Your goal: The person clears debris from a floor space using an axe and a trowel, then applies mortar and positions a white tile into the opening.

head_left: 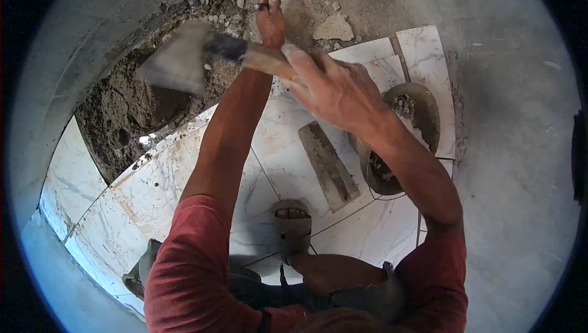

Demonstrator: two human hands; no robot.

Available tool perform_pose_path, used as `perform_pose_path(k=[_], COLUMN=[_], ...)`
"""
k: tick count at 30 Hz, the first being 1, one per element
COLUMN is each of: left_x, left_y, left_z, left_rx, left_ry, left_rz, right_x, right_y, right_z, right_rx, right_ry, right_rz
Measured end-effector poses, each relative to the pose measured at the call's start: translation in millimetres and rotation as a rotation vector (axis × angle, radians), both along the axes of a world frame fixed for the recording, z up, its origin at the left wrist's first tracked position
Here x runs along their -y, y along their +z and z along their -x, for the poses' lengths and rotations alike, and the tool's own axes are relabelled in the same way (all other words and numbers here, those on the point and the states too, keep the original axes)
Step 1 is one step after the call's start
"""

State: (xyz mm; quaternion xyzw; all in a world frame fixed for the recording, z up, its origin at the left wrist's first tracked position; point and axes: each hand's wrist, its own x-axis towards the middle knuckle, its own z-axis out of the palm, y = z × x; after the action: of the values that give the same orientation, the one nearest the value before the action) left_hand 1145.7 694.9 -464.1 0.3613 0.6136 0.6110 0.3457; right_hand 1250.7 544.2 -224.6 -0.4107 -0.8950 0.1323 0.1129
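My left hand (271, 23) reaches out to the rubble at the foot of the wall and is closed around a thin metal chisel (269, 4). My right hand (331, 91) grips the wooden handle of a hammer (184, 57). Its broad head is blurred and hangs to the left of the chisel, above the mortar bed (131, 115). Both forearms are bare, with red sleeves at the shoulders.
White marbled tiles (153, 192) cover the floor under me. A wooden float (327, 164) lies on them beside a round metal pan (422, 109) with mortar. My sandalled foot (293, 223) rests on a tile. A grey wall (67, 57) curves on the left, with bare concrete floor (514, 149) on the right.
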Motion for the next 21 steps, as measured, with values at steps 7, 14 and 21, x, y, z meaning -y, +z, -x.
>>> perform_pose_path(k=[7, 14, 21], left_x=[-15.2, -13.6, -17.6], left_y=[-11.6, -8.2, -13.3], left_z=[-6.8, -3.0, -7.8], left_rx=[0.646, -0.049, 0.401], left_ry=[0.011, -0.006, -0.045], left_rz=[-0.107, 0.028, -0.360], right_x=[-71.7, -50.2, -61.8], right_y=[-13.8, -16.6, -7.5], right_z=[-3.2, 7.0, 14.6], right_rx=[0.581, 0.053, 0.415], right_ry=[-0.298, 0.163, -0.090], right_rz=[0.142, -0.287, -0.003])
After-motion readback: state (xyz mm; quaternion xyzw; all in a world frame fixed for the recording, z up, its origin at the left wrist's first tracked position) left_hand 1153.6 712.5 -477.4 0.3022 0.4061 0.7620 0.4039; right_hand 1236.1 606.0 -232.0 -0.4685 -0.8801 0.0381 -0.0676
